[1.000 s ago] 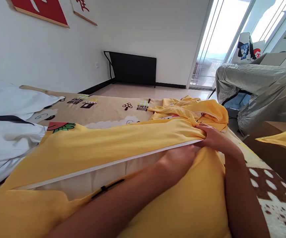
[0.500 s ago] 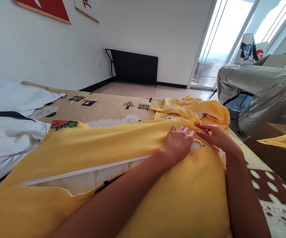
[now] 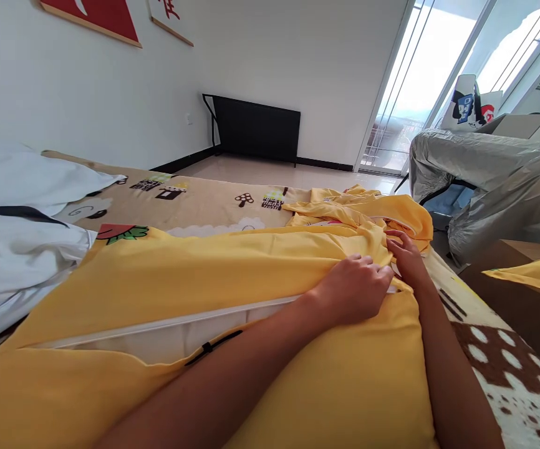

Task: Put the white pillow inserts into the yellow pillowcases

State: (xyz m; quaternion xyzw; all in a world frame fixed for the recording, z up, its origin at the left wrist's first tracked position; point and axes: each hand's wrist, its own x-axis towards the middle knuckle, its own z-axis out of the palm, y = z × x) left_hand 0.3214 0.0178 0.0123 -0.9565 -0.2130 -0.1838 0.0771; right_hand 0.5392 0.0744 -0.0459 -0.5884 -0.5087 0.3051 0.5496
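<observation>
A yellow pillowcase (image 3: 214, 274) lies across the bed in front of me, its long opening showing a white pillow (image 3: 176, 330) inside. My left hand (image 3: 351, 290) rests at the right end of that opening, fingers curled and pinching the yellow edge. My right hand (image 3: 405, 259) is just beyond it, fingers closed on the same corner of the fabric, touching the left hand. A thin black band crosses my left forearm (image 3: 211, 347).
Bunched yellow fabric (image 3: 368, 209) lies past my hands. White bedding (image 3: 22, 243) is piled at the left on a beige patterned sheet (image 3: 195, 202). A silver-covered object (image 3: 499, 181) and a brown box (image 3: 517, 287) stand at the right. A black panel (image 3: 255, 128) leans on the far wall.
My left hand came out from under the yellow edge, lay on top of it, then slid right to the corner. My right hand shifted slightly farther along the corner.
</observation>
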